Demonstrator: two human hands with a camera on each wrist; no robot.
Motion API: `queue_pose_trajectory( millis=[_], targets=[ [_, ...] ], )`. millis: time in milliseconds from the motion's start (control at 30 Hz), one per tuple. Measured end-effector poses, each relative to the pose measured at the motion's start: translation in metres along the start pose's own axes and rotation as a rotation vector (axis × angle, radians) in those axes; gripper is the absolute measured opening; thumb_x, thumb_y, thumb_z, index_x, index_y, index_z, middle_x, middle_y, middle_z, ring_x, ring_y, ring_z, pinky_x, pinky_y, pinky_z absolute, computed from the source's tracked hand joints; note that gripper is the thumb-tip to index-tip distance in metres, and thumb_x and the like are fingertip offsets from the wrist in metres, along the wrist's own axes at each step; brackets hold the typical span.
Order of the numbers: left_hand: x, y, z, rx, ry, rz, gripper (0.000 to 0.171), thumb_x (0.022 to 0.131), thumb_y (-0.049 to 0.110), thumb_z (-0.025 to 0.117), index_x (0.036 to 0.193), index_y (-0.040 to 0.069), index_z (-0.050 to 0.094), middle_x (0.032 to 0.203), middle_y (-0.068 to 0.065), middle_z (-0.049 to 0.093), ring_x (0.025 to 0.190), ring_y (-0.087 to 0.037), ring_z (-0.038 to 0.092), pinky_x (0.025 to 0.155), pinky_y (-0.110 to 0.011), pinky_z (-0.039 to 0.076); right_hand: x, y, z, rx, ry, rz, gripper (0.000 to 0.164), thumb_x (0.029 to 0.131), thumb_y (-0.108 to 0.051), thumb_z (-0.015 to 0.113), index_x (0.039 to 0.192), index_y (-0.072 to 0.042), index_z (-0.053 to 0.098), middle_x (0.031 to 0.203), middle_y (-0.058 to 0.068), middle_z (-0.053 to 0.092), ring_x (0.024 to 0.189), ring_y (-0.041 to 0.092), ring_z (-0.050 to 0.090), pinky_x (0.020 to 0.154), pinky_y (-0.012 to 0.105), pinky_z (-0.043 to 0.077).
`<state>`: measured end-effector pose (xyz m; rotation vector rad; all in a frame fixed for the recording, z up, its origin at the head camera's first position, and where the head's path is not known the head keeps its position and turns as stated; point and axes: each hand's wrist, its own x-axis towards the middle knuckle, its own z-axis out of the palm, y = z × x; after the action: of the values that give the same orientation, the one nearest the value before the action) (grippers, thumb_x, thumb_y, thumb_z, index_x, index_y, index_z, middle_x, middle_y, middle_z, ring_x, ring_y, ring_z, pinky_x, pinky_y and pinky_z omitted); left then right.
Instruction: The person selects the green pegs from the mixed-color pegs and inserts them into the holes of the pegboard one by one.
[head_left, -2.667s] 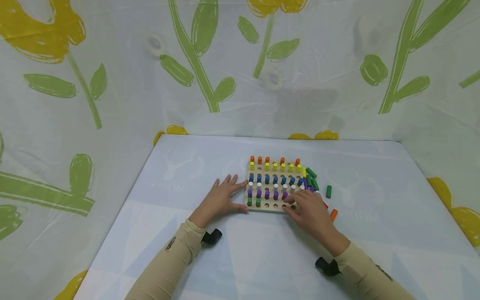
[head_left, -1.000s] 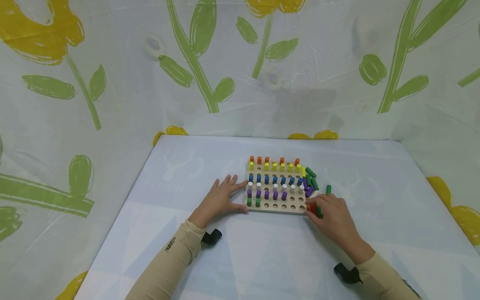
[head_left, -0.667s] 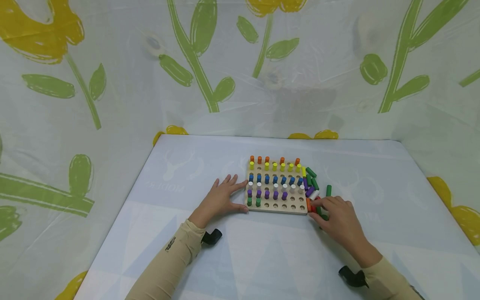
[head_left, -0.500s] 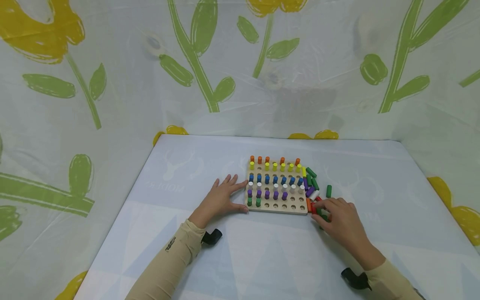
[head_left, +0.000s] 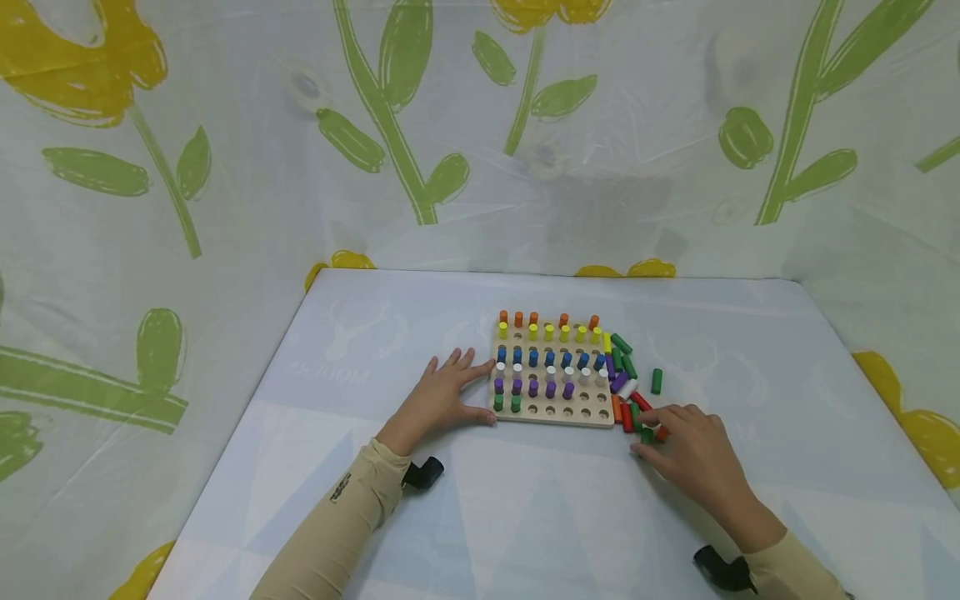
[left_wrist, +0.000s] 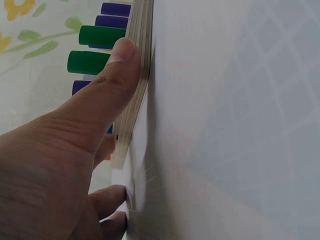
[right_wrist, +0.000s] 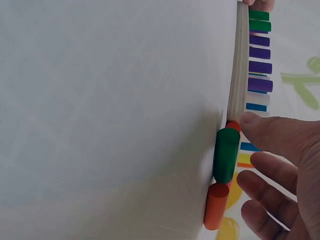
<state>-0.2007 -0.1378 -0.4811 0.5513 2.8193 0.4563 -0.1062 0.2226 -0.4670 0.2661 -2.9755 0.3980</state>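
Observation:
A wooden pegboard [head_left: 577, 413] lies flat on the table, with rows of orange, yellow, blue, white, purple and green pegs standing in it. The front row has two green pegs [left_wrist: 89, 62] at its left end. My left hand [head_left: 441, 398] rests at the board's left side, fingers spread, thumb and index finger touching its edge. Right of the board, my right hand [head_left: 697, 450] hovers beside the loose pegs, its thumb and fingers apart around nothing. Nearest to it lie a green peg [right_wrist: 226, 156] and an orange peg [right_wrist: 216, 206]. Red pegs [head_left: 627, 418] lie closer to the board.
Loose purple [head_left: 618, 382], white [head_left: 628, 388] and several green pegs lie along the board's right edge. One green peg [head_left: 657, 381] is set apart farther right. The table [head_left: 420, 533] extends around it all, with a flower-printed curtain [head_left: 660, 192] behind.
My right hand has moved from over the board's front row to the loose pegs, then slightly right and nearer, its fingers parting and uncovering red and green pegs. My left hand has stayed still.

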Motion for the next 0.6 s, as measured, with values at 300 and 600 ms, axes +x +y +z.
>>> queue_pose_trajectory(
  millis=[300, 600],
  targets=[
    [0.0004, -0.0002, 0.0007, -0.005, 0.003, 0.005, 0.098, 0.059, 0.076, 0.063, 0.143, 0.043, 0.026, 0.154, -0.002, 0.018, 0.142, -0.024, 0.007, 0.112, -0.052, 0.001, -0.0026, 0.0021, -0.0002, -0.012, -0.046, -0.011, 0.047, 0.065, -0.039, 0.083, 0.103, -0.016, 0.067, 0.102, 0.008, 0.065, 0.093, 0.027, 0.052, 0.072, 0.045, 0.039],
    [-0.0002, 0.0012, -0.0008, -0.009, -0.007, -0.002, 0.097, 0.06, 0.075, 0.064, 0.144, 0.043, 0.027, 0.154, -0.003, 0.017, 0.142, -0.024, 0.006, 0.112, -0.052, 0.0, -0.0027, -0.0003, -0.002, -0.004, -0.063, 0.008, 0.045, 0.068, -0.038, 0.08, 0.105, -0.015, 0.067, 0.1, 0.008, 0.064, 0.093, 0.027, 0.053, 0.074, 0.047, 0.04]
  ],
)
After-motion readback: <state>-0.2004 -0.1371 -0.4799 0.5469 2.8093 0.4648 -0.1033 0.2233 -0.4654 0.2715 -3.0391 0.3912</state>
